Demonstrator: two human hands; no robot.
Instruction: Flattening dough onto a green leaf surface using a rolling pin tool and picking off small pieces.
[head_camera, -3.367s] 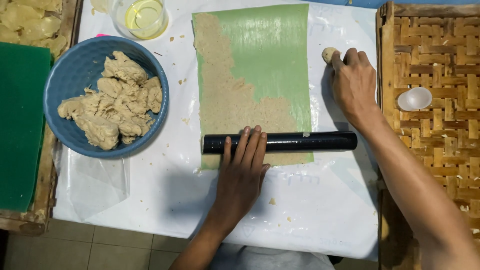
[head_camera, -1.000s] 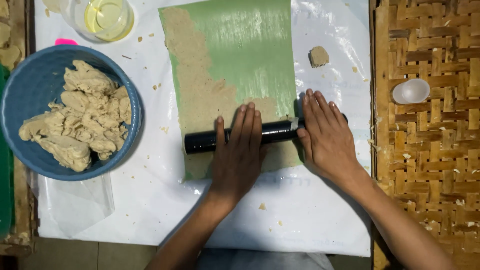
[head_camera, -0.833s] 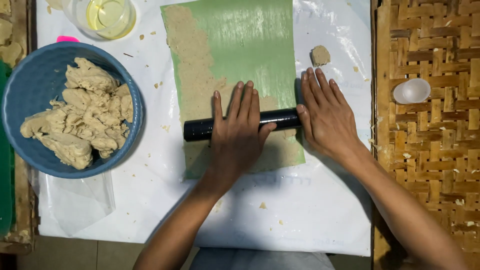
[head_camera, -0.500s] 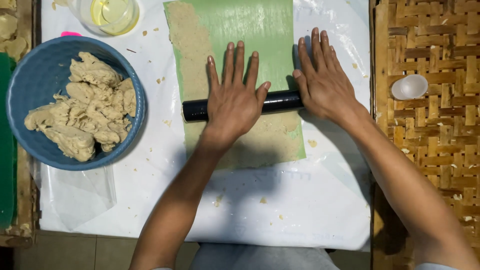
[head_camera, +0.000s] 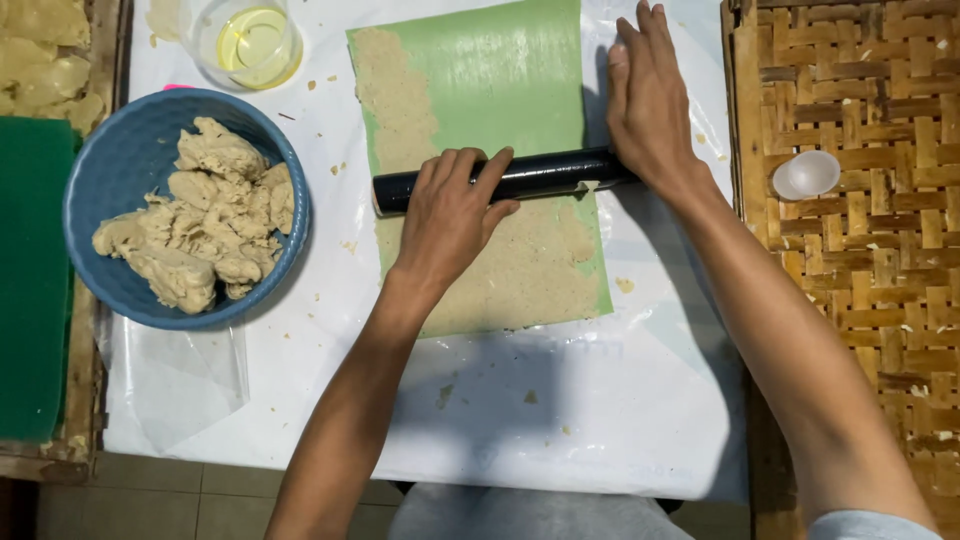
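Note:
A black rolling pin (head_camera: 545, 175) lies across a green sheet (head_camera: 500, 80) that carries a thin layer of beige dough (head_camera: 520, 280). My left hand (head_camera: 450, 215) rests on the pin's left half, fingers bent over it. The heel of my right hand (head_camera: 645, 100) presses on the pin's right end, fingers stretched flat and pointing away from me. Dough covers the near part of the sheet and a strip along its left edge; the far right part is bare green.
A blue bowl (head_camera: 110, 170) of dough lumps (head_camera: 210, 210) sits at the left. A clear glass of yellow oil (head_camera: 250, 45) stands at the far left. A small white cup (head_camera: 808, 175) lies on the woven mat (head_camera: 850, 280) at the right. White plastic (head_camera: 480, 420) covers the table.
Both hands have pushed the rolling pin away from me up the sheet. My left fingers have curled over the pin, and more flattened dough shows behind it.

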